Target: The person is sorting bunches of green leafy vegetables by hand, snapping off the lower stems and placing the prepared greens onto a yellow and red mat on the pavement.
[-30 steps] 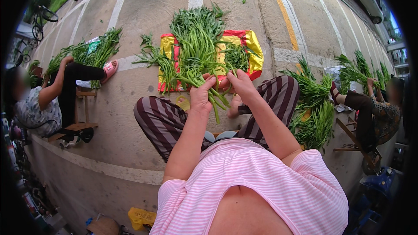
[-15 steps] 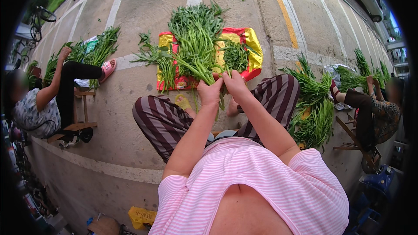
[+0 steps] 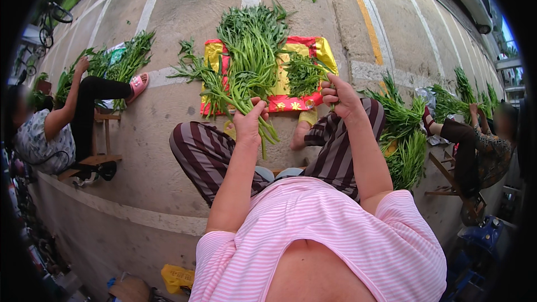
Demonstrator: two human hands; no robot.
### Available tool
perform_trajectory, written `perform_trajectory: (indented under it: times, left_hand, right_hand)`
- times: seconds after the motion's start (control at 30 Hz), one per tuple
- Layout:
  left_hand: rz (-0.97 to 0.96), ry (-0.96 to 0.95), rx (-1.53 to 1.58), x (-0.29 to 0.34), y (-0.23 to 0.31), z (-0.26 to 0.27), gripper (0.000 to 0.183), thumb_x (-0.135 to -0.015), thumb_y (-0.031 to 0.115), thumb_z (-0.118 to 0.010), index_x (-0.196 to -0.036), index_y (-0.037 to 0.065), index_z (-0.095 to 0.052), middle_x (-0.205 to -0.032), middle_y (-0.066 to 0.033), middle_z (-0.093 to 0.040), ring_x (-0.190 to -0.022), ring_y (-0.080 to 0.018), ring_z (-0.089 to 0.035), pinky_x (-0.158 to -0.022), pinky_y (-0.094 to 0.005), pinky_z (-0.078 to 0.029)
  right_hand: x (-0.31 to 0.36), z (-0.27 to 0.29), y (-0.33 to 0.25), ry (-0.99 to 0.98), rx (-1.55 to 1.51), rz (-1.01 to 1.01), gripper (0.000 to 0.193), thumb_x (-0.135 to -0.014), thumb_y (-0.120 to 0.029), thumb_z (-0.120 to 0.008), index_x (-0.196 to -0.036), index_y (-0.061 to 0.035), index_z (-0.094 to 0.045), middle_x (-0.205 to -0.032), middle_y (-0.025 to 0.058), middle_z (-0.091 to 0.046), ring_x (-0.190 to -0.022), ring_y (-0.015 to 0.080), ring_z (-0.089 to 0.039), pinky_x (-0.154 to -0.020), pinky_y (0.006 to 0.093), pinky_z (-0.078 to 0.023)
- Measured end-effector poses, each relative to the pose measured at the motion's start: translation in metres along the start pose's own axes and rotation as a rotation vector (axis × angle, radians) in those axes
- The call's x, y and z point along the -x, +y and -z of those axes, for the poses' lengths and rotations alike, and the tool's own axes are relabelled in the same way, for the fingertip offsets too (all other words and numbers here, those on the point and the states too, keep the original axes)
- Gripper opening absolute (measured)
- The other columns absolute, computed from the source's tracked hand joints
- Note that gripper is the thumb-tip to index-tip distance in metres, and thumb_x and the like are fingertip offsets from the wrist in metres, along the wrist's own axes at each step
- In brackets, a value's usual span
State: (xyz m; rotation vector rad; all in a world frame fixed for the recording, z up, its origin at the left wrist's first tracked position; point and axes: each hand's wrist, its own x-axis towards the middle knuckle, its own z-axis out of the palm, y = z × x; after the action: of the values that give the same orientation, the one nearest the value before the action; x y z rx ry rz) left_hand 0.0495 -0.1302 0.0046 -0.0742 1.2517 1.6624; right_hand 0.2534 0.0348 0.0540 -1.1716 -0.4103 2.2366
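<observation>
My left hand (image 3: 249,123) is closed around a small bunch of water spinach (image 3: 237,99), its pale stem ends sticking out below the fingers and its leaves spreading up to the left. Off to the right, my right hand (image 3: 342,97) pinches a thin green sprig (image 3: 321,66) by its stem. That sprig reaches over a small heap of leafy tips (image 3: 302,75) on the right of a red and yellow plastic sheet (image 3: 323,51). A large pile of long-stemmed water spinach (image 3: 250,39) lies across the sheet's middle and past its far edge.
More bundles of greens (image 3: 407,159) lie on the concrete by my right knee. A person (image 3: 45,128) sits on a stool at the left, and another person (image 3: 484,145) at the right, each handling greens. A yellow bag (image 3: 178,277) lies behind at lower left.
My hands, together over the stems before, have moved apart. The right has gone right with a sprig; the left has drawn slightly left and back with the bunch.
</observation>
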Motion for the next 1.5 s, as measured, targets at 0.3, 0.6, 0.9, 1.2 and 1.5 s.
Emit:
perform_trajectory:
  times: [0.3, 0.6, 0.9, 1.2, 1.5]
  left_hand:
    - [0.035, -0.053, 0.02, 0.01, -0.002, -0.008, 0.022, -0.081, 0.003, -0.071, -0.101, 0.004, -0.063, -0.086, -0.0074, -0.068, -0.071, -0.014, -0.065, -0.058, -0.025, -0.054]
    - [0.012, -0.101, 0.061, 0.015, 0.026, -0.006, 0.018, -0.084, 0.006, -0.07, -0.101, 0.006, -0.063, -0.089, -0.0065, -0.067, -0.069, -0.0124, -0.064, -0.057, -0.0237, -0.054]
    - [-0.038, -0.124, 0.15, -0.006, 0.111, 0.0, 0.013, -0.087, 0.01, -0.068, -0.098, 0.005, -0.063, -0.085, -0.0055, -0.066, -0.066, -0.0107, -0.061, -0.054, -0.0226, -0.053]
    - [-0.133, -0.159, 0.205, -0.06, 0.189, -0.002, 0.02, -0.09, 0.013, -0.065, -0.103, -0.002, -0.061, -0.086, -0.0087, -0.066, -0.067, -0.0119, -0.06, -0.053, -0.0226, -0.052]
    - [-0.469, -0.018, 0.028, -0.097, 0.209, 0.017, 0.023, -0.09, 0.013, -0.065, -0.105, -0.003, -0.061, -0.088, -0.0083, -0.066, -0.067, -0.011, -0.059, -0.056, -0.0217, -0.05]
  right_hand:
    - [0.028, 0.002, -0.043, -0.056, 0.29, 0.044, 0.014, -0.093, -0.014, -0.059, -0.083, -0.0106, -0.05, -0.063, -0.0094, -0.034, -0.048, -0.0002, -0.027, -0.039, 0.017, -0.019]
    - [0.036, 0.003, -0.061, -0.033, 0.364, 0.007, 0.022, -0.102, -0.024, -0.043, -0.105, -0.0034, -0.05, -0.064, -0.0083, -0.032, -0.048, 0.0002, -0.024, -0.038, 0.0162, -0.018]
    - [-0.017, -0.027, -0.074, 0.002, 0.46, -0.028, 0.022, -0.102, -0.026, -0.042, -0.102, -0.0053, -0.049, -0.065, -0.007, -0.033, -0.048, 0.0016, -0.027, -0.038, 0.0164, -0.021]
    - [-0.102, -0.11, -0.088, -0.138, 0.476, 0.061, 0.021, -0.101, -0.024, -0.042, -0.107, -0.0038, -0.047, -0.067, -0.005, -0.035, -0.05, 0.0024, -0.027, -0.039, 0.0173, -0.025]
    - [-0.141, -0.132, -0.031, -0.127, 0.327, 0.276, 0.022, -0.1, -0.021, -0.042, -0.108, -0.0016, -0.048, -0.067, -0.0053, -0.034, -0.051, 0.0033, -0.027, -0.041, 0.0189, -0.023]
